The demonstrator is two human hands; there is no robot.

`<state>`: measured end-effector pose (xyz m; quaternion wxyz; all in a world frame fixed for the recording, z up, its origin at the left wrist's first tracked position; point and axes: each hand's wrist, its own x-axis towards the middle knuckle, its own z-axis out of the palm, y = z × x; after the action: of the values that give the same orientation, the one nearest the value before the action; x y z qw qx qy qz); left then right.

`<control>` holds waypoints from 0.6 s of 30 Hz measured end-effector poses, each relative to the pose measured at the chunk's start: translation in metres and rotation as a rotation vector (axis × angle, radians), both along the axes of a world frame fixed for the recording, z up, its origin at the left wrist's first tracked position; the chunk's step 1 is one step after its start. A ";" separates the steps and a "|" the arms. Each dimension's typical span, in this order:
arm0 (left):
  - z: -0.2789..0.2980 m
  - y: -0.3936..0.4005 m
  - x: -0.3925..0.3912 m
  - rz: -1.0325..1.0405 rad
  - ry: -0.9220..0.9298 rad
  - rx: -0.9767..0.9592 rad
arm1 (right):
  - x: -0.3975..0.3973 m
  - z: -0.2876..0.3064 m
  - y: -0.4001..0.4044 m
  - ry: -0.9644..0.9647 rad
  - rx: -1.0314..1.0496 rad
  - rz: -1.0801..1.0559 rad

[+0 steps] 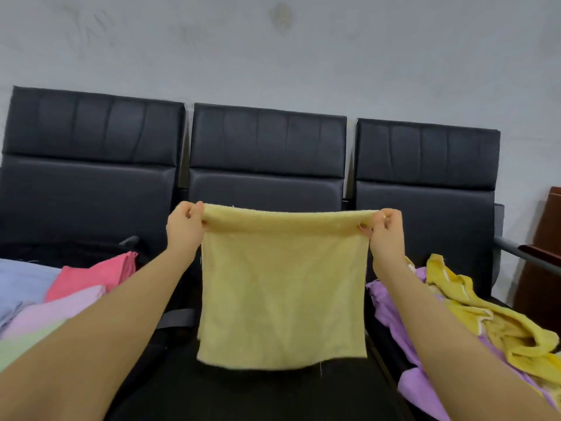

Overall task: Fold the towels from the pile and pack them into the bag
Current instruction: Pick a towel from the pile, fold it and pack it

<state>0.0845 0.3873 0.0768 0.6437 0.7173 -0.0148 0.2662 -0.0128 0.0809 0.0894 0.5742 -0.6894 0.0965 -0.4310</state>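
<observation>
- The pale yellow towel [282,287] hangs in the middle of the frame, held up above the black seat [273,390] of the centre chair.
- The left hand [185,224] pinches its upper left corner, fingers curled round the rolled top edge; the right hand [384,226] pinches the upper right corner likewise.
- Unfolded towels, yellow [485,317] over purple [391,308], lie at lower right; folded ones, pink [100,276] among them, sit at lower left.
- No bag can be made out for certain.
- Risks, as a judgement: the top edge sags between the hands, so a fold could come out skewed; a loosened pinch would drop a corner onto the seat.
</observation>
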 end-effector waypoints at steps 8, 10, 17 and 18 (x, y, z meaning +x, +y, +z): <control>-0.021 -0.012 -0.024 0.073 -0.130 -0.123 | 0.002 -0.023 0.002 -0.110 0.078 0.016; -0.039 -0.008 -0.037 0.052 -0.105 -0.076 | -0.008 -0.043 0.003 -0.051 0.078 -0.033; -0.116 0.009 -0.074 0.067 0.042 0.094 | -0.050 -0.109 0.012 0.205 0.063 -0.104; -0.126 0.012 -0.078 0.079 0.075 0.143 | -0.055 -0.117 0.013 0.247 0.042 -0.102</control>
<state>0.0066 0.3991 -0.0496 0.5801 0.7709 0.0188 0.2624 -0.0673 0.0936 -0.0273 0.5498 -0.7191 0.2102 -0.3694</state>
